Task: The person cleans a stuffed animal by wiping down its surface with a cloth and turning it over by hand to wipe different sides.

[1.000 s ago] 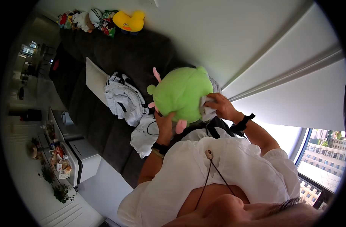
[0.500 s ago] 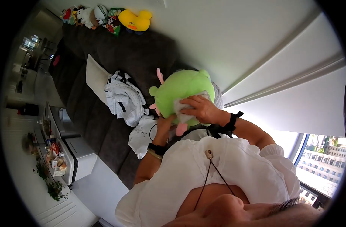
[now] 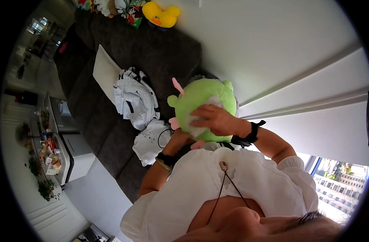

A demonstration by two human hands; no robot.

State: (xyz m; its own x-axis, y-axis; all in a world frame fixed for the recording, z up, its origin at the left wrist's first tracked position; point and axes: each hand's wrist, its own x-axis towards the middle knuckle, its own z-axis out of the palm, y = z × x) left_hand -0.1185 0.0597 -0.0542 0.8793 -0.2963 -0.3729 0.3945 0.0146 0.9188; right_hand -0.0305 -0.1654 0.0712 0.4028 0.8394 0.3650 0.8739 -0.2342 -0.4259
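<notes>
I look down through the head camera, and I see a green toy (image 3: 208,86) right in front of the white top (image 3: 236,169), close to the wall (image 3: 269,48). I can't tell if it sits on the couch (image 3: 160,44) or on a lap, since its bottom is hidden. The right hand (image 3: 218,121) has its fingers bent over a pale cloth (image 3: 213,101), holding it against the side of the toy. That hand and the cloth look blurry, so I think this step is rubbing the toy with the cloth. The left hand (image 3: 180,139) is at the toy's low edge, next to a pink foot (image 3: 173,122). Its fingers are mostly hidden, so I can't tell how hard they grip, but I guess they keep the toy steady. To me, the next move calls for the cloth to stay flat, with a soft push, and for the left hand to stop the toy from rolling. If I press too hard, the squishy side may sink in and the cloth may bunch up. A gray heap (image 3: 136,97) and a yellow duck (image 3: 162,15) are well apart from the hands.
</notes>
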